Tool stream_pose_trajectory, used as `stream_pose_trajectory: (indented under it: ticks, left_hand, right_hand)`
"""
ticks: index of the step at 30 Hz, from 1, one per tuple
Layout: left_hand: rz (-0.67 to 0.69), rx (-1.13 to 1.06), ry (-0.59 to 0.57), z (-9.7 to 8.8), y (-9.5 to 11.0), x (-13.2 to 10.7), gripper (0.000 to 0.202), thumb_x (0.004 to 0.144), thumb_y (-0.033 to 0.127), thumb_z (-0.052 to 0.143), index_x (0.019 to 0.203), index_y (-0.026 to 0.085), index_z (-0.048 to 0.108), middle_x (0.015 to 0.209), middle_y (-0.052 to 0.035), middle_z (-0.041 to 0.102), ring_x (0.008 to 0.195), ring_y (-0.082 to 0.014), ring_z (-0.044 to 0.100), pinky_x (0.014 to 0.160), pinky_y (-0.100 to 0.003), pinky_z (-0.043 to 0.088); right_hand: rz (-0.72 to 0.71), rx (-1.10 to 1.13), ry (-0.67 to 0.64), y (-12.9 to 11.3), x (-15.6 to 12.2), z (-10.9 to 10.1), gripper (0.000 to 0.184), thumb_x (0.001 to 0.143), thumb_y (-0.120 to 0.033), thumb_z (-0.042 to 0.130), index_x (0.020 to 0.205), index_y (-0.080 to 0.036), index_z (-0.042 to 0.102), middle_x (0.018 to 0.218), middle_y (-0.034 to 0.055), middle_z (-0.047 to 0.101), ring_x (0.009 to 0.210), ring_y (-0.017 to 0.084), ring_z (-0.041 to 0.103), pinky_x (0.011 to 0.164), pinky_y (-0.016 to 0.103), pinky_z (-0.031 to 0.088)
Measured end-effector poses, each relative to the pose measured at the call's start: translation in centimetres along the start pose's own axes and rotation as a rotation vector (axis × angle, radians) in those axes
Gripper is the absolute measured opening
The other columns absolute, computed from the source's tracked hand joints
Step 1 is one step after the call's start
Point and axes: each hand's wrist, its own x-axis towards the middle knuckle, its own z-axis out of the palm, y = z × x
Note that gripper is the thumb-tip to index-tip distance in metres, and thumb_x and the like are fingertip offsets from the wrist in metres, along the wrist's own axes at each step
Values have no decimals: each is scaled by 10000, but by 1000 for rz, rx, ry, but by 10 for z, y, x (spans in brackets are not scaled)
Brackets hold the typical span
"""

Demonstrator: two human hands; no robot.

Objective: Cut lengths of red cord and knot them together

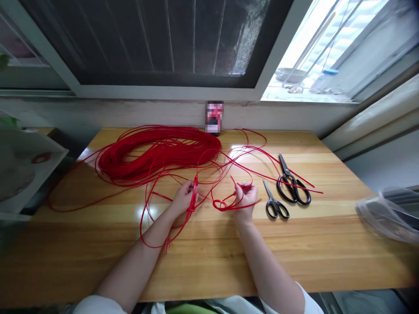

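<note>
A large coil of red cord (153,152) lies on the wooden table (209,261), with loose strands trailing toward me. My left hand (185,198) is closed around a few strands of the cord. My right hand (246,198) pinches a small looped section of the same cord (225,204). Between the two hands the cord runs in loops just above the tabletop.
Small black-handled scissors (275,203) lie right of my right hand, larger black scissors (292,181) beyond them. A small box (214,117) stands at the table's far edge under the window. A clear plastic bag (388,213) is at the right, a white shelf (26,165) at the left.
</note>
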Motion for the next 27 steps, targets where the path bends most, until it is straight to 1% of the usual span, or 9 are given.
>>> stream_pose_trajectory:
  ticks: [3, 5, 6, 9, 11, 15, 20, 24, 27]
  left_hand:
    - [23, 6, 29, -2, -1, 1, 231, 689, 352, 582, 704, 184, 425, 601, 52, 437, 491, -60, 391, 484, -191, 333]
    - [47, 77, 30, -3, -1, 0, 197, 705, 331, 564, 706, 180, 438, 586, 55, 423, 487, -62, 373, 481, -192, 322]
    - [60, 129, 19, -3, -1, 0, 183, 716, 320, 551, 694, 177, 439, 570, 57, 417, 480, -64, 362, 476, -193, 314]
    - [104, 276, -18, -4, -1, -2, 134, 719, 249, 528, 656, 172, 438, 556, 52, 440, 493, -74, 382, 491, -198, 316]
    - [120, 315, -27, -4, -2, -3, 90, 691, 183, 521, 655, 171, 439, 584, 41, 482, 535, -87, 430, 519, -202, 337]
    - [167, 392, -86, -5, -4, -4, 90, 650, 117, 516, 723, 166, 496, 682, 7, 557, 634, -122, 495, 591, -227, 383]
    - [196, 461, -90, -4, -5, -5, 111, 738, 193, 488, 827, 168, 548, 782, -30, 596, 716, -154, 529, 688, -275, 415]
    - [181, 453, -68, -3, -7, -6, 91, 772, 234, 478, 802, 170, 534, 747, -23, 586, 693, -147, 530, 671, -270, 418]
    - [125, 363, -60, -2, -8, -6, 85, 759, 246, 511, 801, 173, 520, 716, -11, 579, 645, -137, 522, 620, -260, 421]
  right_hand:
    - [-180, -252, 127, -11, 4, -8, 593, 627, -437, 667, 1067, -189, 357, 1021, 96, 431, 882, 198, 462, 722, 334, 426]
    - [-360, -401, 111, -23, 0, -9, 612, 632, -429, 679, 1113, -185, 391, 1086, 117, 442, 979, 235, 432, 812, 383, 390]
    - [-443, -444, 12, -28, -3, -8, 500, 668, -412, 659, 1067, -195, 451, 1047, 100, 487, 974, 234, 438, 837, 393, 370]
    - [-551, -465, -469, -41, -16, 2, 143, 749, -337, 604, 838, -227, 583, 799, 33, 584, 812, 198, 488, 807, 366, 363]
    - [-519, -446, -670, -45, -24, 12, 85, 747, -311, 609, 771, -229, 611, 735, 26, 591, 756, 191, 484, 764, 350, 373]
    - [-365, -342, -778, -43, -37, 28, 53, 743, -279, 594, 747, -227, 606, 744, 29, 583, 791, 198, 493, 737, 333, 400]
    - [-180, -348, -587, -36, -41, 31, 127, 714, -227, 563, 839, -214, 547, 799, 26, 582, 733, 178, 517, 684, 314, 425]
    - [-119, -302, -553, -32, -43, 32, 179, 687, -226, 555, 861, -219, 516, 821, 18, 594, 722, 165, 540, 659, 294, 435]
    - [41, -130, -560, -35, -45, 38, 207, 664, -262, 576, 824, -217, 454, 726, -9, 580, 625, 142, 542, 569, 262, 432]
